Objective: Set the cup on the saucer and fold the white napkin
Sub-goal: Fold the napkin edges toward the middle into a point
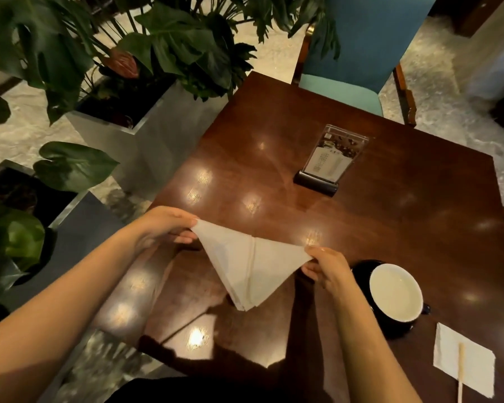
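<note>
A white napkin (249, 270) hangs over the dark wooden table (376, 216) as a triangle, its point down near the tabletop. My left hand (163, 228) pinches its upper left corner, and my right hand (325, 266) pinches its upper right corner. To the right stands a dark cup with a white inside (395, 296), resting on a dark saucer (361, 264) whose rim shows behind it.
A second white napkin (474, 362) lies at the near right with a wooden stick (461, 370) across it. A clear menu stand on a black base (330, 159) stands mid-table. Metal planters with big leaves (146, 53) line the left; a teal chair (361, 53) stands beyond.
</note>
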`<state>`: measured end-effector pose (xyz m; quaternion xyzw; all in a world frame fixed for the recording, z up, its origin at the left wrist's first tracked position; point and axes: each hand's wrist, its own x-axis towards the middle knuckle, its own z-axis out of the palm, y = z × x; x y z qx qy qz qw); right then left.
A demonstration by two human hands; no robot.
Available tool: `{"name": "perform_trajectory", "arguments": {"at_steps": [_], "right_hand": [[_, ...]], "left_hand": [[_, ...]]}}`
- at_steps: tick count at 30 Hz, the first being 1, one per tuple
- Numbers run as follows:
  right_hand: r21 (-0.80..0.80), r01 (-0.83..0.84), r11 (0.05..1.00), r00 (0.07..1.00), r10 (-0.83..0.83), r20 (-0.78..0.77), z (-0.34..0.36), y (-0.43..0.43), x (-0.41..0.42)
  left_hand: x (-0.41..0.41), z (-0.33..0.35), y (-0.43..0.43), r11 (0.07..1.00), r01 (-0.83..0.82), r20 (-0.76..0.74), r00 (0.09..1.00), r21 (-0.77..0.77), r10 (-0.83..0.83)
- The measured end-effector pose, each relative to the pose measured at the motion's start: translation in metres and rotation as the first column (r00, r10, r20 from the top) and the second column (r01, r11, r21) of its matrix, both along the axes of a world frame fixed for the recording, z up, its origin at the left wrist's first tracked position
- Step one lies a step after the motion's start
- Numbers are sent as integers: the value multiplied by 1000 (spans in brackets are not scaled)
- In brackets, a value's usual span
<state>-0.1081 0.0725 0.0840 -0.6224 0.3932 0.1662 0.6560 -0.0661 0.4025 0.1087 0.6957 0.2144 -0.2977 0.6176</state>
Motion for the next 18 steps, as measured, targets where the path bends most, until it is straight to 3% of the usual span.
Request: {"name": "perform_trajectory", "arguments": {"at_steps": [3,6,8,10,12,13,15,18], "right_hand": [[-171,56,984,998,-60,-23,-27,9,11],[-431,10,903,1000,-5,14,-39,13,15],[-581,-53,812,992,111,65,-40,17,10],[-777,-110,620,958,274,83,-39,21,-2],[-907,-110,406,885,455,96,-39,30,-21],[-923,-105,370,819,558,131,-40,36,-32],[-916,-166,366,647,741,179,-43,51,-56],[-892,-308,330,504,852,141,-59,68,-81]], "left_hand": [[13,-37,-7,989,-4,-18,1000,145,7],[21,-60,-11,917,-3,126,991,399,-52],[20,-67,-13,779,26,256,937,626,-237],[7,-71,-21,659,3,356,840,752,-410],[-17,-73,-37,632,-22,468,692,775,-550],[-33,-76,-47,652,12,514,605,758,-609],[-66,-80,-66,672,121,558,462,730,-689],[-99,-93,-80,683,185,577,409,707,-707]]}}
